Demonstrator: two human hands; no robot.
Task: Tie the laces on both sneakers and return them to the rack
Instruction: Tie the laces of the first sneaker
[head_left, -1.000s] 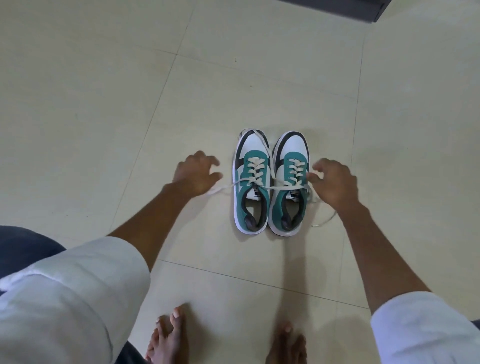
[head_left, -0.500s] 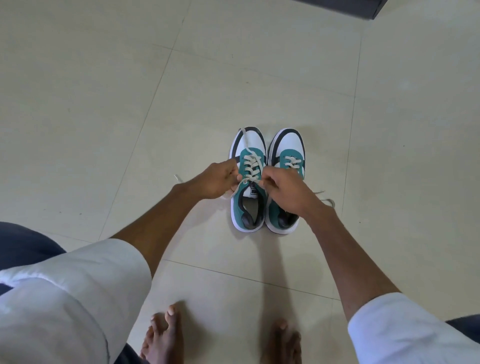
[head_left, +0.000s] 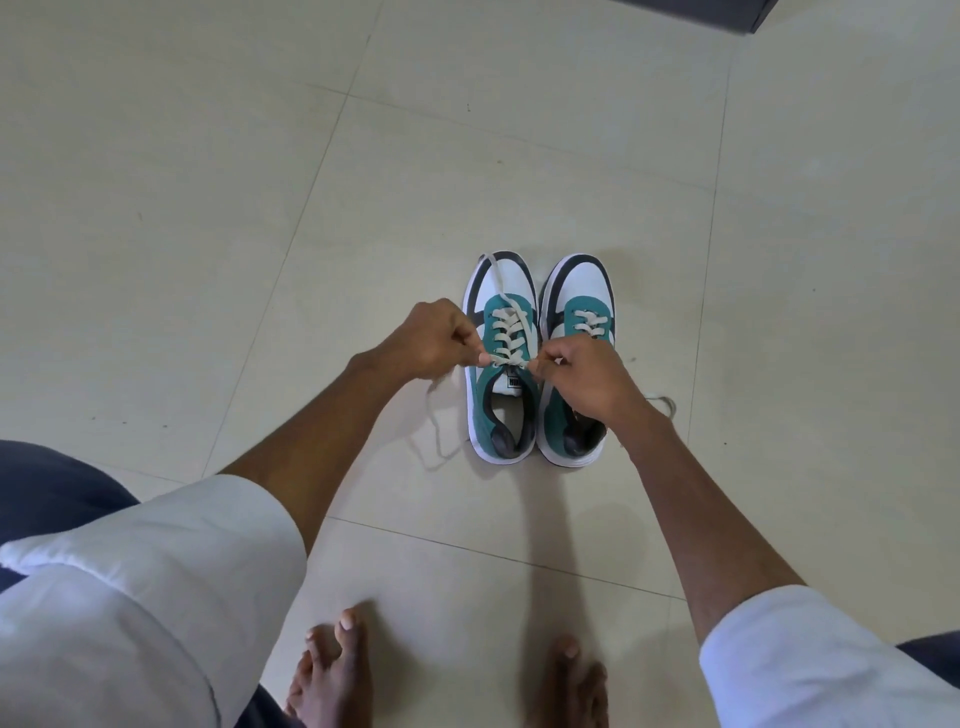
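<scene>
On the tiled floor (head_left: 260, 208), two sneakers stand side by side. Left hand (head_left: 434, 340) at nine o'clock and right hand (head_left: 584, 376) at three o'clock of the left sneaker (head_left: 501, 395) each pinch its lace (head_left: 506, 332); right sneaker (head_left: 584, 306) sits partly beneath the right hand.

Teal, white and black panels on both sneakers (head_left: 540, 358) with cream laces (head_left: 506, 335) and dark grey linings, set on pale cream floor tiles (head_left: 208, 208) with thin grey grout lines, white sleeves (head_left: 156, 571) near, dark slab (head_left: 727, 10) far right.
</scene>
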